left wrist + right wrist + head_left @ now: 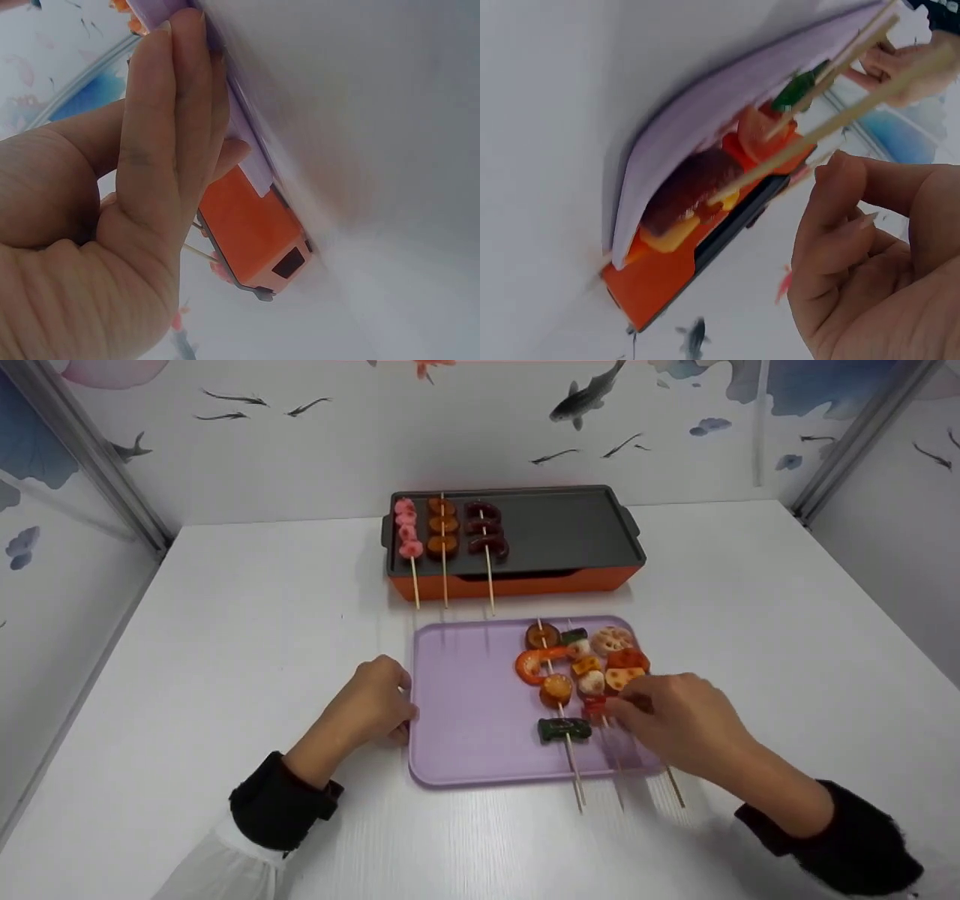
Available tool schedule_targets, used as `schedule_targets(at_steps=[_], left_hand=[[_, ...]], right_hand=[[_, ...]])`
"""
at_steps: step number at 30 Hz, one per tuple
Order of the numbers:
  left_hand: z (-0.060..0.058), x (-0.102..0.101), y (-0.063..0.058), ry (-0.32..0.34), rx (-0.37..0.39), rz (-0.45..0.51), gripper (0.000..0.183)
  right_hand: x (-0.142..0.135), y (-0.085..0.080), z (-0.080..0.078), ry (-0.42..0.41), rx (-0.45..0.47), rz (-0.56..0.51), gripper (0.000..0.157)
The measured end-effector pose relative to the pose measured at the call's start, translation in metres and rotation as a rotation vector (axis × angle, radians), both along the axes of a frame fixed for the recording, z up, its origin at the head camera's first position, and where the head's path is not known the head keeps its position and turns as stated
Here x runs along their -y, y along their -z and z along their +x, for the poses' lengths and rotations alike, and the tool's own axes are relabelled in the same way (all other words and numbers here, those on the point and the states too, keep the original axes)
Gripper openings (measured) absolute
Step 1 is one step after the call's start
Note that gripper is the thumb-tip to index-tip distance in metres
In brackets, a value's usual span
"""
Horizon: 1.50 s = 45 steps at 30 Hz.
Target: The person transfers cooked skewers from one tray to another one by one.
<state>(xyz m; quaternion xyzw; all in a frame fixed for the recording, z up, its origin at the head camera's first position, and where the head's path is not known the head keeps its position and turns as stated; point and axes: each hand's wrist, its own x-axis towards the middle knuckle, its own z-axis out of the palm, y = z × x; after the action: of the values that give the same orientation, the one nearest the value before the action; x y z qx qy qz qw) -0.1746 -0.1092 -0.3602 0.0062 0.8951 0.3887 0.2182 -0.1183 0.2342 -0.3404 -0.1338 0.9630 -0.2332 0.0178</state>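
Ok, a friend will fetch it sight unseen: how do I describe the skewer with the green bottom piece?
Find the lavender tray in front of the orange-sided grill. On the tray's right side, take the leftmost skewer. Unlike its neighbours, it shows a curled orange shrimp, with a green piece lowest.

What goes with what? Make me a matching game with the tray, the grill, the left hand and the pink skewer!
Things:
1. Tray
2. Grill
3. Left hand
4. Pink skewer

Clues:
A. Dark on top, orange on the sides
B. Lying on the grill, farthest left in the head view
C. Light purple
D. At the tray's left edge

Right pairs:
1-C
2-A
3-D
4-B
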Motion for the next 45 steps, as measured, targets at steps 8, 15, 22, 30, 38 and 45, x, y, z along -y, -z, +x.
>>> schedule_targets(at_steps=[8,15,22,30,38,45], left_hand=[[0.0,0.002,0.003,-0.003,0.001,0.003,0.037],[0.0,0.001,0.001,-0.005,0.012,-0.014,0.039],[0.002,0.005,0.0,0.003,-0.022,-0.016,0.041],[0.001,0.002,0.001,0.01,-0.006,0.01,0.038],[-0.001,0.007,-0.001,0.014,-0.011,0.004,0.04],[-0.001,0.004,0.002,0.026,-0.009,0.032,0.04]], right_hand=[[-0.033,-0.004,-0.022,0.076,0.014,-0.018,0.023],[-0.055,0.007,-0.031,0.102,0.059,0.064,0.024],[-0.063,0.01,-0.036,0.028,0.215,0.073,0.014],[-0.066,0.009,-0.035,0.021,0.381,0.07,0.014],[-0.061,0.009,-0.04,-0.012,0.36,0.092,0.012],[-0.061,0.006,-0.04,-0.03,0.349,0.168,0.019]])
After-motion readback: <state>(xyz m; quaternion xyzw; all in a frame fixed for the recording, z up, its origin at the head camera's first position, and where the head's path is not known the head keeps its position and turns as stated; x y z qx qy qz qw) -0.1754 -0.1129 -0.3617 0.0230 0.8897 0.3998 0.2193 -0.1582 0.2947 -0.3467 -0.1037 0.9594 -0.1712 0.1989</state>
